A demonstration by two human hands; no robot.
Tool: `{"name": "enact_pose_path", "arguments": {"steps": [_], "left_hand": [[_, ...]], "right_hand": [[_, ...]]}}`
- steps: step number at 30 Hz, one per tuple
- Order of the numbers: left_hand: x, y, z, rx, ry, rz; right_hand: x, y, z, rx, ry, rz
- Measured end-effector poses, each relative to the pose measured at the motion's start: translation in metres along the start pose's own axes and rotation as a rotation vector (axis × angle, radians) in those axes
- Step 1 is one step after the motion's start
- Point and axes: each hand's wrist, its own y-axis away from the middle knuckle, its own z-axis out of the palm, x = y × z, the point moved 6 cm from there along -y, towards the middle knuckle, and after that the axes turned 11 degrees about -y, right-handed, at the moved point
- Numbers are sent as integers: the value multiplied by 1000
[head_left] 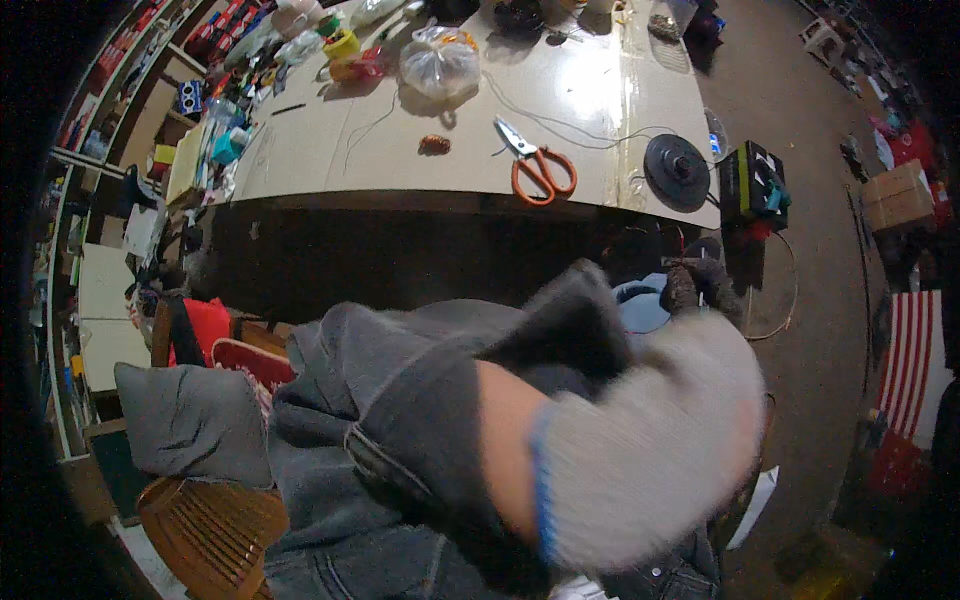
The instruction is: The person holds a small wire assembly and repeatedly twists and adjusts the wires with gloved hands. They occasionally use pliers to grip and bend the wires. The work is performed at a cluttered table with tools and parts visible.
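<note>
My left hand, in a whitish knit glove with a blue cuff, reaches across my body to the right, low in front of the table. Motion smears the glove. Dark finger-like shapes show beyond it, beside a light blue object I cannot make out. Whether the fingers grip anything is unclear. Bare forearm shows between the glove and a dark grey denim sleeve with a loose cuff. My right hand is not visible. On the table lie orange-handled scissors, blades apart, and a small copper-coloured coil.
A black round base sits at the right corner of the cardboard-topped table. Thin wire trails across the top to it. Behind are a clear plastic bag and clutter. A black box stands beyond the corner; a wooden chair is at left.
</note>
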Motion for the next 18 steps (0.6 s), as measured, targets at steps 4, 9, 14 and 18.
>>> {"name": "enact_pose_path", "arguments": {"steps": [4, 9, 14, 18], "left_hand": [[8, 5, -12, -75, -50, 66], [9, 9, -21, -82, -33, 129], [6, 6, -28, -70, 8, 150], [-7, 4, -32, 23, 148, 67]], "right_hand": [[-13, 7, -2, -27, 37, 37], [-34, 9, -1, -43, 79, 88], [-76, 9, -1, -82, 146, 203], [-37, -10, 9, -122, 21, 230]]}}
